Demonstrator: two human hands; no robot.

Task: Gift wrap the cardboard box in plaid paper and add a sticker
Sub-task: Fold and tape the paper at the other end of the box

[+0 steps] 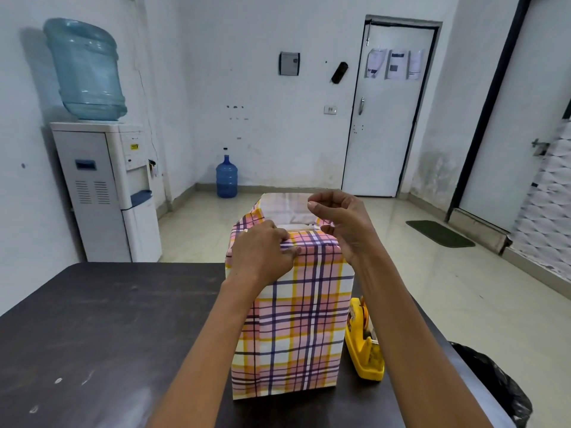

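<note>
Pressing atop the upright box, left hand lies flat; right hand curls, grasp unclear.

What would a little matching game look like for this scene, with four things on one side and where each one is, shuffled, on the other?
Things:
1. plaid-wrapped box
2. yellow tape dispenser
3. left hand
4. small blue water jug

Places:
A. on the floor, beyond the table
B. pressing down on the box's top front edge
C. standing upright on the dark table
D. on the table, just right of the box

Pairs: 1-C, 2-D, 3-B, 4-A
</note>
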